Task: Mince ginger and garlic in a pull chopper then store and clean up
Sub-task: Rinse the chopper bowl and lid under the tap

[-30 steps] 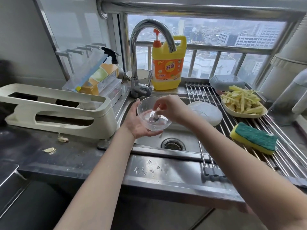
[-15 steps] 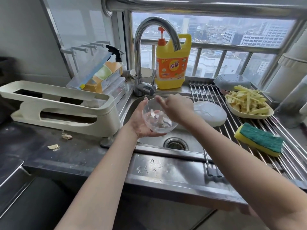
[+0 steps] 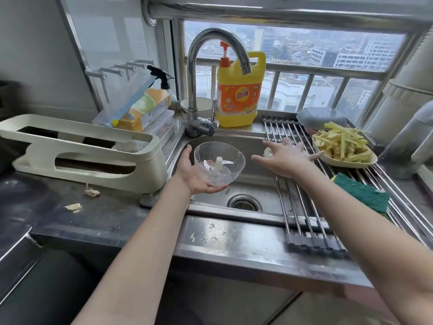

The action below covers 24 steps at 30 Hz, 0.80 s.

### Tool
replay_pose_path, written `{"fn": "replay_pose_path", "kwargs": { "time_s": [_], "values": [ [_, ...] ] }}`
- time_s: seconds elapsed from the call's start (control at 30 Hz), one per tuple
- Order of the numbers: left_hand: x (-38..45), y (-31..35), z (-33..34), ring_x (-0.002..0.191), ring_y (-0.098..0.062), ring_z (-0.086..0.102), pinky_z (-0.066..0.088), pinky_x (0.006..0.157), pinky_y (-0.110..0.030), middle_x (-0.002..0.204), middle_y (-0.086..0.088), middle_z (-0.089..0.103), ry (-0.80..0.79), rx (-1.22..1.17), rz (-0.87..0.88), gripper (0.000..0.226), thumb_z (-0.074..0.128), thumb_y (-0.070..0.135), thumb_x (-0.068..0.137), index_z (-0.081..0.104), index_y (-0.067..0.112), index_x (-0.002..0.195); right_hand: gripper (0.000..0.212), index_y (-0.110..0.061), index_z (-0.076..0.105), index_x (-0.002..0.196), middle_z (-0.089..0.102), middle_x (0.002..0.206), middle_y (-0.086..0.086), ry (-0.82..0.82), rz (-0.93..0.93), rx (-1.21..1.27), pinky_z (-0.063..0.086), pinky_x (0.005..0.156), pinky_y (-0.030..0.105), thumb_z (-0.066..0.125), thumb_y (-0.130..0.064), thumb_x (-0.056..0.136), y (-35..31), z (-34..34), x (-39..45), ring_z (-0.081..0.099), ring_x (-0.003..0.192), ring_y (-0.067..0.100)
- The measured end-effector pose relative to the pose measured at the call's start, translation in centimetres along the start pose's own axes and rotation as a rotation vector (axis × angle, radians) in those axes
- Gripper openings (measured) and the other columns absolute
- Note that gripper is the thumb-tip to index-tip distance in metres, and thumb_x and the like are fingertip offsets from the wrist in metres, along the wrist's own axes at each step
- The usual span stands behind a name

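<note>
My left hand (image 3: 195,174) cups the clear chopper bowl (image 3: 228,160) from below, above the steel sink (image 3: 255,146). The white blade post (image 3: 218,163) stands upright inside the bowl. My right hand (image 3: 284,157) hovers to the right with fingers spread, over the white chopper lid (image 3: 267,153), which lies on the left end of the roll-up rack and is mostly hidden by the hand. Whether the fingers touch the lid I cannot tell.
A roll-up drying rack (image 3: 304,212) spans the sink's right side, carrying a plate of ginger strips (image 3: 343,146), a grey lid (image 3: 321,117) and a green sponge (image 3: 360,194). The faucet (image 3: 210,73) and yellow detergent bottle (image 3: 239,90) stand behind. Garlic peels (image 3: 73,206) lie on the dark counter.
My right hand has left the bowl's inside and moved right to above the white lid. The blade post now shows standing in the bowl. My left hand still holds the bowl.
</note>
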<state>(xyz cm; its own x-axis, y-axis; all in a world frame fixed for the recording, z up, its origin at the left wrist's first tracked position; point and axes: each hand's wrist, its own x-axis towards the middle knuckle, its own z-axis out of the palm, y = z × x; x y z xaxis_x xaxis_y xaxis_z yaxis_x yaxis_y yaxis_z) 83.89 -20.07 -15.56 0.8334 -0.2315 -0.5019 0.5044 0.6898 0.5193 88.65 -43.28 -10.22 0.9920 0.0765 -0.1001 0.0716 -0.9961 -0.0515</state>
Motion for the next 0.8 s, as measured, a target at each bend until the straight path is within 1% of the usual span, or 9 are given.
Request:
{"fn": "replay_pose_path", "kwargs": {
  "time_s": [0.07,0.13,0.27,0.4,0.47,0.57,0.67,0.73,0.8],
  "values": [
    [0.2,0.1,-0.3,0.108,-0.046,0.052,0.045,0.068,-0.07,0.134,-0.019,0.048,-0.014,0.002,0.018,0.06,0.027,0.063,0.091,0.051,0.015,0.118,0.081,-0.057,0.008,0.143,-0.001,0.16,0.005,0.021,0.023,0.056,0.01,0.1,0.077,0.037,-0.085,0.073,0.4,0.2,0.2,0.001,0.142,0.044],
    [0.3,0.0,-0.4,0.107,-0.045,0.053,0.044,0.068,-0.07,0.125,-0.019,0.053,-0.07,0.016,0.025,0.041,0.032,0.049,0.092,0.053,0.016,0.106,0.081,-0.054,0.01,0.144,0.007,0.159,0.008,0.048,0.055,0.044,0.022,0.104,0.068,0.038,-0.083,0.074,0.7,0.5,0.4,0.014,0.139,0.047],
    [0.0,-0.1,-0.2,0.101,-0.045,0.055,0.044,0.069,-0.07,0.113,-0.02,0.057,-0.109,0.043,0.066,0.038,0.036,0.048,0.093,0.056,0.016,0.098,0.076,-0.044,0.037,0.139,0.045,0.142,0.006,0.136,-0.007,0.11,0.033,0.101,0.059,0.041,-0.077,0.07,0.6,0.6,0.6,0.04,0.128,0.036],
    [0.5,0.3,-0.3,0.102,-0.04,0.057,0.04,0.081,-0.066,0.114,-0.015,0.06,-0.111,0.076,0.046,0.039,0.042,0.055,0.09,0.059,0.022,0.1,0.077,-0.044,0.039,0.138,0.05,0.138,0.001,0.395,-0.183,0.449,0.047,0.091,0.049,0.041,-0.079,0.069,-1.2,-1.6,-0.8,0.051,0.119,0.027],
    [0.6,0.4,-0.3,0.1,-0.037,0.059,0.045,0.082,-0.061,0.11,-0.014,0.064,-0.119,0.084,0.037,0.042,0.043,0.059,0.088,0.06,0.022,0.099,0.073,-0.049,0.036,0.138,0.046,0.139,0.001,0.494,-0.363,0.453,0.046,0.093,0.051,0.045,-0.077,0.072,-3.4,-3.0,-2.6,0.047,0.121,0.028],
    [0.6,0.4,-0.1,0.106,-0.033,0.057,0.049,0.081,-0.055,0.113,-0.011,0.065,-0.225,0.146,0.049,0.055,0.043,0.064,0.082,0.061,0.023,0.114,0.065,-0.053,0.034,0.138,0.033,0.149,-0.003,0.268,-0.647,0.431,0.035,0.102,0.053,0.056,-0.067,0.078,-7.0,-3.4,-4.9,0.034,0.132,0.026],
    [0.6,0.7,-0.3,0.11,-0.029,0.053,0.051,0.079,-0.05,0.128,-0.003,0.055,-0.341,0.213,0.042,0.061,0.032,0.07,0.088,0.047,0.035,0.135,0.062,-0.061,0.033,0.133,0.027,0.152,-0.013,0.198,-0.689,0.32,0.024,0.105,0.049,0.058,-0.068,0.076,-8.8,-1.4,-4.8,0.025,0.138,0.021],
    [0.3,0.9,-0.5,0.1,-0.028,0.058,0.051,0.074,-0.046,0.118,-0.003,0.06,-0.309,0.208,0.048,0.06,0.028,0.072,0.088,0.052,0.034,0.128,0.063,-0.063,0.029,0.133,0.022,0.155,-0.013,0.213,-0.678,0.323,0.016,0.109,0.052,0.057,-0.069,0.076,-8.9,-0.7,-4.3,0.019,0.142,0.021],
    [-0.1,1.1,-0.5,0.093,-0.027,0.06,0.052,0.072,-0.044,0.107,-0.004,0.065,-0.306,0.204,0.064,0.057,0.028,0.071,0.089,0.058,0.031,0.117,0.066,-0.064,0.025,0.134,0.017,0.157,-0.012,0.19,-0.694,0.318,0.007,0.111,0.062,0.056,-0.07,0.076,-8.7,-1.0,-4.0,0.012,0.145,0.023]
  ]
}}
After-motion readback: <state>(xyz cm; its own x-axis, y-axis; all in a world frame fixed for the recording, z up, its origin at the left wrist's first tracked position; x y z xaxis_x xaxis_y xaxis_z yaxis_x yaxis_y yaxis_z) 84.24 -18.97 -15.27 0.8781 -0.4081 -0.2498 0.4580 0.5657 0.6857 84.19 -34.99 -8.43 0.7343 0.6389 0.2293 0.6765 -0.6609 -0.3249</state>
